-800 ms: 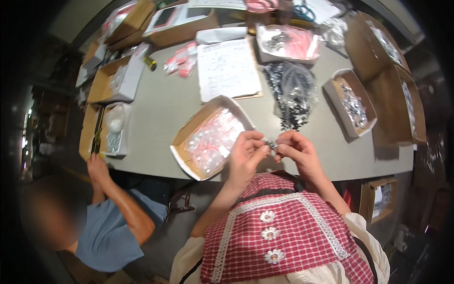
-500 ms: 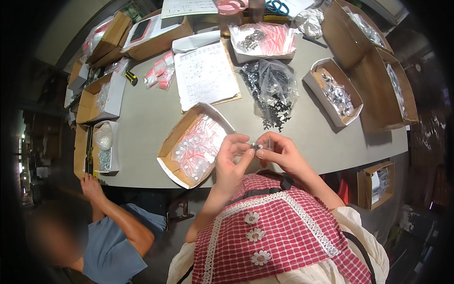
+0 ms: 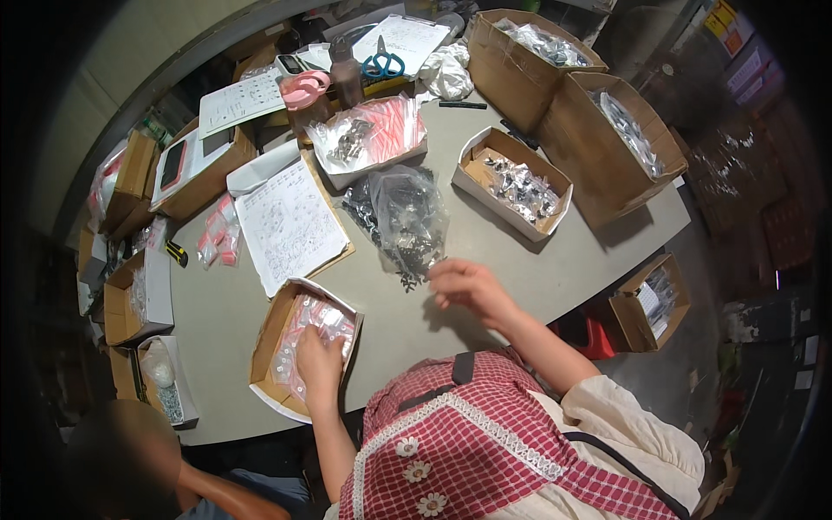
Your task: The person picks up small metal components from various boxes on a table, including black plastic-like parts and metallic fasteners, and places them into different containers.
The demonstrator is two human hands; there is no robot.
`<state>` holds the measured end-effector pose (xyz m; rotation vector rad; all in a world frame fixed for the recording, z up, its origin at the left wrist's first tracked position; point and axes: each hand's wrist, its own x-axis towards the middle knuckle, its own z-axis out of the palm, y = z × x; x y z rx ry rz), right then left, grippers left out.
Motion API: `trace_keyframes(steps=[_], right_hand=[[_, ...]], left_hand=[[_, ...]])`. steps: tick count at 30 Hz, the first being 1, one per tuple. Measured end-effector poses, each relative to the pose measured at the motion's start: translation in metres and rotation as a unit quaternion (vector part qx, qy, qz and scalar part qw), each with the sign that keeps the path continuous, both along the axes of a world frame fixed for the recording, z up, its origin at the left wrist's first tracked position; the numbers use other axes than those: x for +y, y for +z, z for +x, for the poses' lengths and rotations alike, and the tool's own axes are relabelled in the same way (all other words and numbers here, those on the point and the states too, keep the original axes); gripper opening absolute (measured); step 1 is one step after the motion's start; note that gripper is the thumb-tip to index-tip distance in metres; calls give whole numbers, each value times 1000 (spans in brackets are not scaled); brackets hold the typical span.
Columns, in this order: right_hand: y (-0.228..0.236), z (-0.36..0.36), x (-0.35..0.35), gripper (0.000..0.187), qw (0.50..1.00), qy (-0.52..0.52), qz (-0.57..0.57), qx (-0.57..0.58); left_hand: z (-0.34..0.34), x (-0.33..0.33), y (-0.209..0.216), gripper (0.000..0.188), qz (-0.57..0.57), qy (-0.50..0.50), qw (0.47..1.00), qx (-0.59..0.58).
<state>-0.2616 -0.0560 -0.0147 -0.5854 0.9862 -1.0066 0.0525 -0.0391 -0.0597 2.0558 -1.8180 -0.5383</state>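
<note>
My left hand [image 3: 320, 362] reaches into a white-rimmed cardboard box [image 3: 270, 351]. It touches small clear zip bags with red edges [image 3: 299, 322], each holding white round parts; its fingertips are hard to make out among them. My right hand [image 3: 468, 290] is over the table, beside the near end of a clear plastic bag [image 3: 400, 217] of small black parts. Its fingers are loosely bent and apart, slightly blurred, with nothing visible in them. A few black parts [image 3: 411, 282] spill from the bag's mouth.
A carton of metal parts [image 3: 524, 191] stands at right, before tall brown boxes [image 3: 598, 152]. Behind the bag are a tray of red-edged bags [image 3: 390, 130], a pink-lidded bottle [image 3: 305, 91] and scissors [image 3: 382, 65]. Papers [image 3: 286, 217] lie left. Another person's arm [image 3: 221, 494] shows lower left.
My hands, together before over small parts at the table's near edge, are now apart. The left went into the box of zip bags, the right toward the black parts. The view has turned right.
</note>
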Motion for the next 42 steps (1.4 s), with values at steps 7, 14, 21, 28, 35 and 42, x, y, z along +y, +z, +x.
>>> trace_keyframes(steps=[7, 14, 21, 28, 35, 42], right_hand=[[10, 52, 8, 24, 993, 102, -25, 50], [28, 82, -7, 38, 908, 223, -276, 221], [30, 110, -9, 16, 919, 220, -291, 150], [21, 90, -4, 17, 864, 344, -285, 231], [30, 90, -7, 35, 879, 259, -273, 293], [7, 77, -3, 22, 927, 266, -151, 219]], left_hand=[[19, 1, 18, 32, -23, 56, 982, 181], [2, 11, 69, 65, 98, -13, 802, 589], [-18, 31, 77, 54, 163, -35, 776, 608], [-28, 31, 58, 9, -29, 64, 823, 563], [-47, 34, 75, 18, 27, -27, 911, 410], [-44, 30, 72, 30, -54, -37, 920, 385]])
